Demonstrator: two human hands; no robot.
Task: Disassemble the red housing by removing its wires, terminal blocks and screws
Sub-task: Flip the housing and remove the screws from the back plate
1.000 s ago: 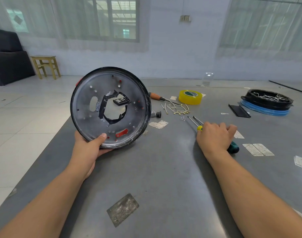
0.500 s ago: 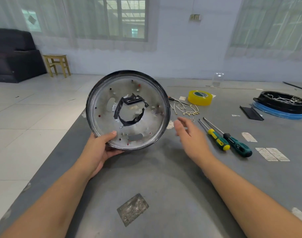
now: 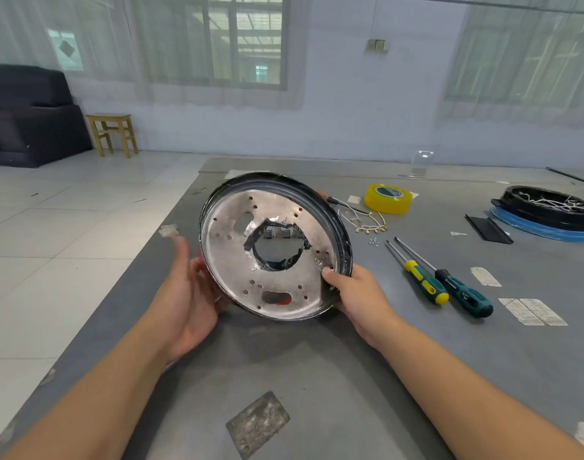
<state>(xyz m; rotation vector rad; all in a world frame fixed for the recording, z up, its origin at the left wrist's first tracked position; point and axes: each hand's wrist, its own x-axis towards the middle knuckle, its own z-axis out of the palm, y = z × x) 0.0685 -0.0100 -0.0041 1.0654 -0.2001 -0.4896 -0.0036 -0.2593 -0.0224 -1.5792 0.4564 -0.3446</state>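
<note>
The round housing (image 3: 274,247) is held tilted above the grey table (image 3: 317,376), its silver inner face toward me. It has a black rim, a taped central hole and several small holes; red shows through a slot at the bottom. My right hand (image 3: 357,293) grips the lower right rim, thumb on the inner face. My left hand (image 3: 187,290) lies at the left rim with straight, blurred fingers and its palm by the edge. Loose white wires with brass terminals (image 3: 367,224) and small screws (image 3: 373,241) lie on the table behind the housing.
Two screwdrivers, one yellow-handled (image 3: 423,283) and one teal-handled (image 3: 463,293), lie to the right. Further back are a yellow tape roll (image 3: 388,198), a black flat strip (image 3: 488,229) and a black round housing on a blue ring (image 3: 546,210). The table's left edge is close to my left hand.
My right hand left the screwdrivers, crossed to the housing and took hold of its right rim. The housing tipped flatter and turned. My left hand loosened from the lower rim.
</note>
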